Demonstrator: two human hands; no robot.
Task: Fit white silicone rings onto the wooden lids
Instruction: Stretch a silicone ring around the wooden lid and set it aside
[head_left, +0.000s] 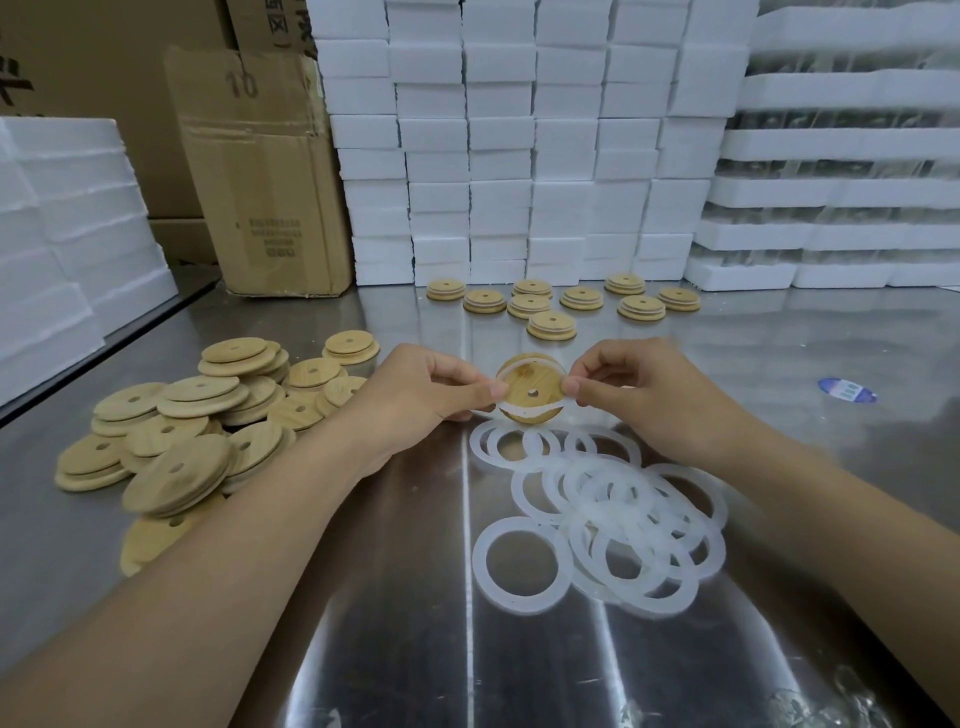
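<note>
My left hand (426, 387) and my right hand (644, 389) pinch opposite sides of one round wooden lid (530, 388) with a small centre hole, held just above the steel table. A white silicone ring (524, 414) is stretched around that lid's raised face, under both thumbs. A loose heap of white rings (602, 514) lies on the table just below the hands. A pile of bare wooden lids (176, 436) sits to the left. Several lids with rings (561, 304) are laid out flat at the back.
The steel table (395, 597) reflects light. White foam blocks (519, 145) are stacked behind, with more foam (62, 249) at the left and foam trays (841, 197) at the right. An open cardboard box (265, 176) stands at the back left. A blue sticker (847, 389) lies right.
</note>
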